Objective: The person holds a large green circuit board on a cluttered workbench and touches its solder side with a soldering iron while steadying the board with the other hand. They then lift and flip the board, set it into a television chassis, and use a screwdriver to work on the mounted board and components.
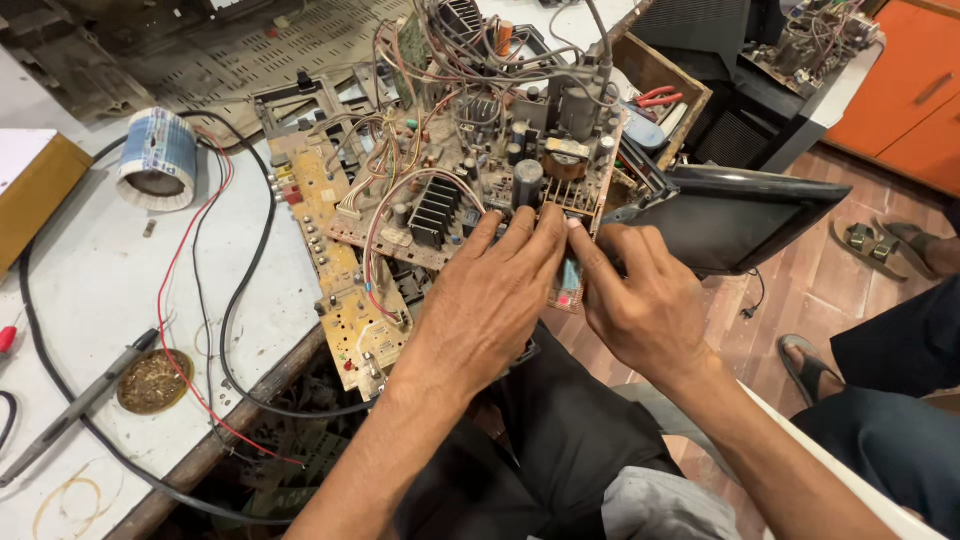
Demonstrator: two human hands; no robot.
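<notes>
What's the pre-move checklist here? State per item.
1. Both hands on the board: ok. Left hand and right hand meet at the near edge of the circuit board.
2. Board support: not ok, it overhangs the white table.
3. Wires clear of fingers: cannot tell; the wire bundle is tangled above.
4. Soldering iron parked: ok, lying on the table, apart from both hands.
5. Power off: cannot tell.

Soft, even daylight fell over my white bench (90, 290), bright with mild glare and only faint shadows under the cables. My view stayed sharp mid-frame, while the edges bowed with wide-angle distortion.
</notes>
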